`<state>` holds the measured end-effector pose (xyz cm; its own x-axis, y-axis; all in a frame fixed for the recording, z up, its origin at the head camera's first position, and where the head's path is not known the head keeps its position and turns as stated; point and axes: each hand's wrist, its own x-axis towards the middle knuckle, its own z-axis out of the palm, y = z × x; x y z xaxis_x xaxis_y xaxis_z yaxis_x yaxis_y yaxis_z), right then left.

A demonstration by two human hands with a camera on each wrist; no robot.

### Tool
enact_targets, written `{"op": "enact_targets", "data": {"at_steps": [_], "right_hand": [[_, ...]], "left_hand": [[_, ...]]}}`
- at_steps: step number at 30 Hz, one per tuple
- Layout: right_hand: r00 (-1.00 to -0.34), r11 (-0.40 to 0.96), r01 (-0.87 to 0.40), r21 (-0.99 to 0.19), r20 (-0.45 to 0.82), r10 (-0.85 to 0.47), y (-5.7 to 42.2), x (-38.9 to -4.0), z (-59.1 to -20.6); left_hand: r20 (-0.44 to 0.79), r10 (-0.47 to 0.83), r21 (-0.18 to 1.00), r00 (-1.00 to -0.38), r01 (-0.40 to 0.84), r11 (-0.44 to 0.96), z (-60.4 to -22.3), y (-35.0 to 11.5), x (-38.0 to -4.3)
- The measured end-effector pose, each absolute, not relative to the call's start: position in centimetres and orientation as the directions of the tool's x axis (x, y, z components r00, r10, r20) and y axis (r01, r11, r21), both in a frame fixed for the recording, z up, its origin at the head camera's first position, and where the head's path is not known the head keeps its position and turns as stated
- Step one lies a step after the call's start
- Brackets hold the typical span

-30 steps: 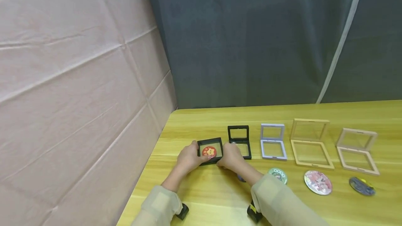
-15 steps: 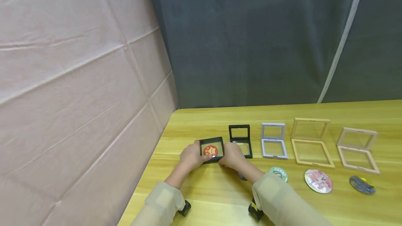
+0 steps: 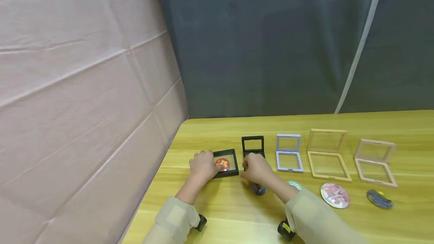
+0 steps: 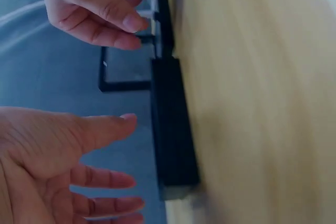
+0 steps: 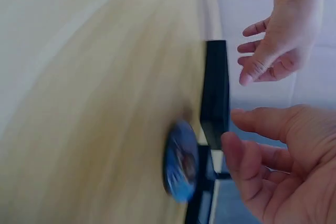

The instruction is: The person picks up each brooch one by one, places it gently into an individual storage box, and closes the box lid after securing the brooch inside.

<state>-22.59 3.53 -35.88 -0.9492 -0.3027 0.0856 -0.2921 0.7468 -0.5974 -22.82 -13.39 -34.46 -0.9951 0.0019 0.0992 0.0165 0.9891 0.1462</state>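
A closed black display frame [image 3: 232, 156] with a clear window lies on the table, and a red badge [image 3: 221, 164] with a yellow star shows inside it. My left hand [image 3: 202, 166] is at its left side, thumb over the window in the head view; in the left wrist view those fingers are straight and spread, holding nothing. To the right of that frame, my right hand [image 3: 258, 169] hovers with bent, loose fingers and nothing between them. Below it lies a dark blue round badge [image 5: 182, 161]. Behind the right hand stands a smaller black frame [image 3: 253, 138], hinged open and partly hidden.
Further right stand open frames in lilac [image 3: 289, 169], yellow [image 3: 327, 131] and beige [image 3: 376, 180]. In front of them lie a green badge [image 3: 294, 185], a pink badge [image 3: 335, 195] and a dark oval badge [image 3: 379, 199]. A pale cloth wall [image 3: 101, 123] borders the left side.
My right hand has let go of the black frame's right side and moved right, uncovering more of the blue badge. My left hand stays at the frame's left side. The view has shifted slightly.
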Motion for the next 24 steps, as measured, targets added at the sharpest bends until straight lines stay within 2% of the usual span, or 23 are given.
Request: {"op": "enact_targets", "data": {"at_steps": [3,7,10,13,17,24], "right_hand": [[-0.944,0.732,-0.308,-0.608,0.1,-0.314,4.9,-22.1,-35.4],[-0.945,0.73,-0.297,-0.615,0.079,-0.317,6.7,-21.5,-34.8],[-0.949,0.747,-0.278,-0.604,0.052,-0.311,7.6,-21.2,-34.6],[-0.955,0.757,-0.24,-0.607,0.006,-0.298,8.1,-21.0,-34.8],[-0.953,0.742,-0.202,-0.639,-0.047,-0.299,8.4,-20.8,-35.3],[-0.949,0.768,-0.191,-0.612,-0.083,-0.303,8.3,-20.7,-35.9]], "left_hand": [[0.106,0.08,0.225,-0.991,0.102,0.969,-34.0,-12.9,-22.4],[0.032,0.209,0.381,-0.977,0.206,0.902,-33.6,-11.7,-21.7],[-0.019,0.293,0.449,-0.956,0.254,0.857,-33.6,-10.7,-21.4],[-0.069,0.345,0.468,-0.936,0.275,0.84,-34.0,-9.5,-21.3],[-0.119,0.389,0.435,-0.913,0.304,0.847,-34.8,-7.9,-21.0],[-0.119,0.427,0.36,-0.896,0.362,0.86,-36.0,-6.6,-20.5]]}}
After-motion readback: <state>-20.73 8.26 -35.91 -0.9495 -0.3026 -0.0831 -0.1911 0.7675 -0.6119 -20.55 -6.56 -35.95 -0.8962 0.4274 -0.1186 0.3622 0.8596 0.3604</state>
